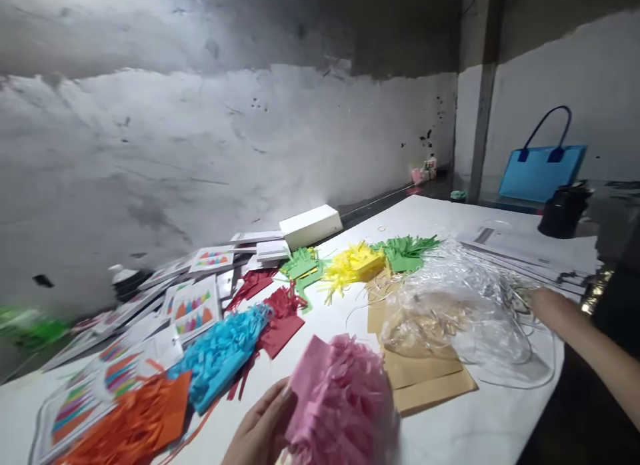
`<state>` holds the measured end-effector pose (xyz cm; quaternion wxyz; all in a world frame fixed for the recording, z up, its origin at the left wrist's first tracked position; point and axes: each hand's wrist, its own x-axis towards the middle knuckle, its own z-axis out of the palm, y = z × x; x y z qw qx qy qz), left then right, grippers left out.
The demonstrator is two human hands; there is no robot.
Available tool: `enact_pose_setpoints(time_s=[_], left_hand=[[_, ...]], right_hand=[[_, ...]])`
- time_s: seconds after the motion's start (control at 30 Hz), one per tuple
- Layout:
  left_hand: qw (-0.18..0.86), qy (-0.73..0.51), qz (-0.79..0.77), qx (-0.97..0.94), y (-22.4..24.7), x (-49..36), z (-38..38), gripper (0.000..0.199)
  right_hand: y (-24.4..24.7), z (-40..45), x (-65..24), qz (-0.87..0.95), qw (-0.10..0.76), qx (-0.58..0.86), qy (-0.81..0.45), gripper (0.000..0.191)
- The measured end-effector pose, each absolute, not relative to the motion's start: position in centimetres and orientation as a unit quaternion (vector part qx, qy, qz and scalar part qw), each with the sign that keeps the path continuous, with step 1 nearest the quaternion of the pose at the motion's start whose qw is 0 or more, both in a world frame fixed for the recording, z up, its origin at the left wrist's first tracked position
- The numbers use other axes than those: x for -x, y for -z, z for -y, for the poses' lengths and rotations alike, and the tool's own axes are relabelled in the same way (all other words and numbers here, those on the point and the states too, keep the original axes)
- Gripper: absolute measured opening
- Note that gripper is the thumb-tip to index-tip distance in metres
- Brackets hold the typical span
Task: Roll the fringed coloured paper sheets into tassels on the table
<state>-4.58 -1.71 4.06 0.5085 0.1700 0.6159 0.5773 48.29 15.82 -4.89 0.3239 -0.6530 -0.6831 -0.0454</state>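
A thick bundle of pink tissue-paper fringe (350,398) is gripped at its flat folded edge by my left hand (270,418), near the front of the table. Off to the right, my right hand (545,305) reaches to the edge of a heap of crumpled clear plastic (470,312) with white string around it. Its fingers are hidden there, so I cannot see whether it grips anything. Under the plastic lie flat brown paper pieces (430,378). Left of the pink bundle are blue fringe (225,352), orange fringe (135,418) and red fringe (280,318).
Yellow fringe (355,265) and green fringe (407,252) lie farther back. A white box (310,225) stands near the wall, beside several printed packets (195,305). At the right are stacked paper sheets (520,252), a black container (563,212) and a blue bag (543,172).
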Motion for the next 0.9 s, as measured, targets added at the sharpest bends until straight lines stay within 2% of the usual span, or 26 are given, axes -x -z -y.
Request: enact_pose_setpoints(time_s=[0.07, 0.1, 0.17, 0.27, 0.33, 0.43, 0.6, 0.73, 0.8, 0.83, 0.9], left_hand=[[0.517, -0.585, -0.605, -0.158, -2.9, 3.2, 2.5, 0.063], [0.519, -0.588, -0.600, -0.158, -2.2, 2.5, 2.9, 0.067], [0.531, -0.594, -0.582, -0.167, -0.6, 1.1, 3.8, 0.070], [0.523, -0.621, -0.554, -0.184, 1.8, -0.7, 5.0, 0.059], [0.488, -0.646, -0.557, -0.185, 3.3, -1.2, 5.7, 0.047], [0.466, -0.653, -0.572, -0.170, 4.9, -1.4, 6.7, 0.041], [0.492, -0.661, -0.533, -0.193, 5.7, -2.1, 7.2, 0.058], [0.485, -0.670, -0.520, -0.212, 5.6, -2.5, 7.1, 0.054], [0.480, -0.663, -0.529, -0.225, 5.7, -2.3, 7.0, 0.053], [0.479, -0.659, -0.532, -0.231, 5.8, -2.2, 7.0, 0.053], [0.481, -0.650, -0.539, -0.237, 5.9, -1.9, 6.9, 0.052]], right_hand=[[3.2, -13.4, -44.3, 0.710, 0.362, 0.597, 0.090, 0.049], [2.6, -11.6, -41.3, 0.731, 0.376, 0.559, 0.104, 0.048], [1.9, -7.3, -33.7, 0.788, 0.386, 0.467, 0.111, 0.032], [1.6, -1.4, -22.1, 0.874, 0.418, 0.239, 0.068, 0.020], [1.7, 0.8, -17.2, 0.863, 0.468, 0.178, 0.071, 0.021], [1.7, 1.3, -15.0, 0.850, 0.485, 0.199, -0.042, 0.021], [1.4, 0.4, -16.2, 0.771, 0.412, 0.309, -0.376, 0.012], [1.0, -0.2, -16.0, 0.657, 0.357, 0.333, -0.575, 0.014], [0.8, -0.4, -16.0, 0.669, 0.353, 0.321, -0.570, 0.010], [0.7, -0.4, -16.1, 0.701, 0.367, 0.314, -0.525, 0.005], [0.5, -0.2, -16.3, 0.789, 0.407, 0.277, -0.368, 0.012]])
